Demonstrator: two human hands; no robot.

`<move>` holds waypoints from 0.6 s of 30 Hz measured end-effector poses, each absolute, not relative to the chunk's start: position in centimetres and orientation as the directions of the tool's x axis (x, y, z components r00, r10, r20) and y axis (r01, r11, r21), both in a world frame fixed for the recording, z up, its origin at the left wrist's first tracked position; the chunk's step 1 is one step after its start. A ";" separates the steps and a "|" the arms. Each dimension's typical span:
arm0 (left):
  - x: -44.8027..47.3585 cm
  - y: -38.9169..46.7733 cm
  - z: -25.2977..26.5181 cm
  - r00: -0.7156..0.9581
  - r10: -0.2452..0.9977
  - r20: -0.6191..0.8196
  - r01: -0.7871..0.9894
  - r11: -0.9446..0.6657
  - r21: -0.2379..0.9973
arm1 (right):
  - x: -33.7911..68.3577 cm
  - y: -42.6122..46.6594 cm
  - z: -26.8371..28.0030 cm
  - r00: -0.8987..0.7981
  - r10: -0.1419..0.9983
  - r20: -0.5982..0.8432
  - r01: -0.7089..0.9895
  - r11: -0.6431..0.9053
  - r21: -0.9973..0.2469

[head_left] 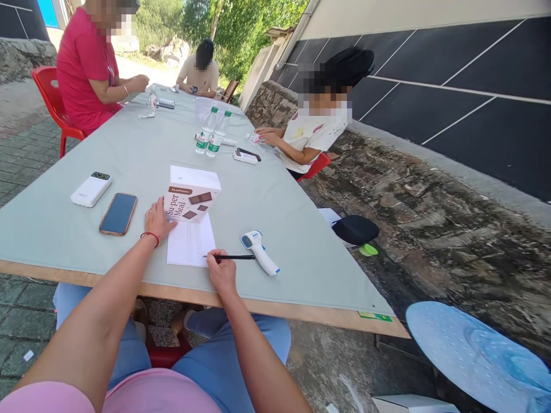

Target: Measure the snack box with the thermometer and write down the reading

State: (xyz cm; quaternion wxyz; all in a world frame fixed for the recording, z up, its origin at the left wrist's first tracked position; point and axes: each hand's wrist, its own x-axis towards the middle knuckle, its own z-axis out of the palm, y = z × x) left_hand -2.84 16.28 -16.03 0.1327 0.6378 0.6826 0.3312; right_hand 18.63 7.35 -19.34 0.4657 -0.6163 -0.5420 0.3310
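A white carton printed "Super Meal" with pictures of brown bars stands upright, over the far part of a white sheet of paper. My left hand holds the carton's lower left corner, with the thumb at its front and the fingers along its left side. On the sheet are faint rows of marks. My right hand is closed round a black pen, whose tip meets the paper near its right edge. Just right of the pen lies a white and blue infrared thermometer.
Left of the carton lie a smartphone and a white power bank. Two water bottles stand farther back on the grey-green table. Three other people sit around it. A light blue hat is at lower right.
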 end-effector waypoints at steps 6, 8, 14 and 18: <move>-2.7 16.2 -15.9 -0.153 0.961 0.229 0.801 -0.016 0.599 | 18.6 7.4 -19.3 0.213 0.972 0.096 0.369 0.011 -0.929; -2.7 16.2 -15.8 -0.156 0.961 0.227 0.805 -0.010 0.594 | 18.6 7.4 -19.3 0.211 0.973 0.093 0.375 0.007 -0.927; -2.7 16.2 -15.8 -0.158 0.963 0.219 0.815 0.002 0.580 | 18.6 7.5 -19.3 0.201 0.975 0.095 0.385 0.011 -0.923; -2.8 16.2 -15.8 -0.158 0.963 0.216 0.813 0.003 0.582 | 18.5 7.4 -19.1 0.202 0.975 0.088 0.387 0.003 -0.922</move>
